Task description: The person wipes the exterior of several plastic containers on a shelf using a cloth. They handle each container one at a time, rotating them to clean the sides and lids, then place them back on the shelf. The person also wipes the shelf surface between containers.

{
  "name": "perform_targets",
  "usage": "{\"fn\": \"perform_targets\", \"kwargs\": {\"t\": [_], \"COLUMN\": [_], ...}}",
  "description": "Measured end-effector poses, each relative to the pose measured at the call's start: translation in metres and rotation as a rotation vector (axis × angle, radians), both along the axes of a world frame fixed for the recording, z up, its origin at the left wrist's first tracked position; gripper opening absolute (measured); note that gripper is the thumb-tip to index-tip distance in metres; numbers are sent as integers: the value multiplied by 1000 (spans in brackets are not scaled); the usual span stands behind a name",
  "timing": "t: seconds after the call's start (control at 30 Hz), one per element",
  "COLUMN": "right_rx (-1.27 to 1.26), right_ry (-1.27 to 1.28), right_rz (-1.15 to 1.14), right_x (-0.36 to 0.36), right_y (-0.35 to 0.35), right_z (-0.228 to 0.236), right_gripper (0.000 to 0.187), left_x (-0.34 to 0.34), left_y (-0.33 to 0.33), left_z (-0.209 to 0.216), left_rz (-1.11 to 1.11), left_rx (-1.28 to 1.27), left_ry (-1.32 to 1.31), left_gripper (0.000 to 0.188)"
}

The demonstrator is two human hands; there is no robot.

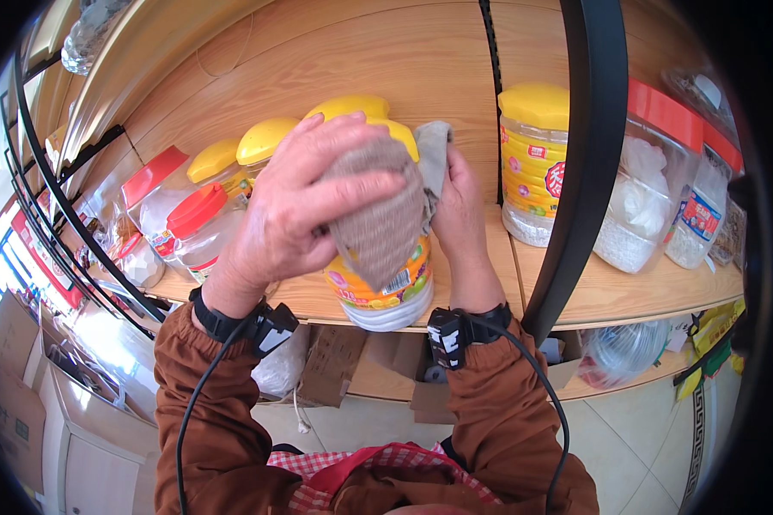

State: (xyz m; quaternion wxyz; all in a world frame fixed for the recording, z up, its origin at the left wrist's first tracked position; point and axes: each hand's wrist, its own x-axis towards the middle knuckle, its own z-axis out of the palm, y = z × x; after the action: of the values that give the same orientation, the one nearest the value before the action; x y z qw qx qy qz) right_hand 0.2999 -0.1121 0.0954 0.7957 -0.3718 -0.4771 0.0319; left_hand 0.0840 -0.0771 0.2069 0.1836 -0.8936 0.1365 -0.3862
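A grey-brown cloth (378, 206) hangs in front of me, bunched and creased. My left hand (296, 193) lies over its left side, fingers bent across it and thumb beneath. On the other side, my right hand (459, 206) grips the cloth's greyer end, its fingertips partly hidden behind the fabric. Right under the cloth stands an upright plastic jar (388, 316) with an orange-yellow label and a whitish base. The cloth and my left hand cover the jar's upper part, so I cannot tell whether either hand touches it.
Yellow-lidded jars (270, 140) and red-lidded jars (199, 211) line the wooden shelf (481, 296) at left. A black upright post (588, 154) stands at right, beside another yellow-lidded jar (532, 172) and a large red-lidded container (640, 193). Below are cardboard boxes (333, 365).
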Motion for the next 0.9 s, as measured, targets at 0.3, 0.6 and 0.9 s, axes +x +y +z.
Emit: {"fn": "perform_targets", "kwargs": {"t": [0.3,0.6,0.9], "right_rx": [143,200,185], "right_ry": [-109,-233,-41], "right_rz": [-28,89,292], "right_x": [-6,-10,-12], "right_y": [-3,-11,-3], "right_z": [-2,3,0], "right_gripper": [33,57,63], "left_x": [19,21,-3], "left_y": [-13,59,39], "left_z": [18,43,28], "left_rz": [119,208,111], "left_rx": [-169,-1235,-766], "left_ry": [14,132,76], "left_gripper": [41,45,40]}}
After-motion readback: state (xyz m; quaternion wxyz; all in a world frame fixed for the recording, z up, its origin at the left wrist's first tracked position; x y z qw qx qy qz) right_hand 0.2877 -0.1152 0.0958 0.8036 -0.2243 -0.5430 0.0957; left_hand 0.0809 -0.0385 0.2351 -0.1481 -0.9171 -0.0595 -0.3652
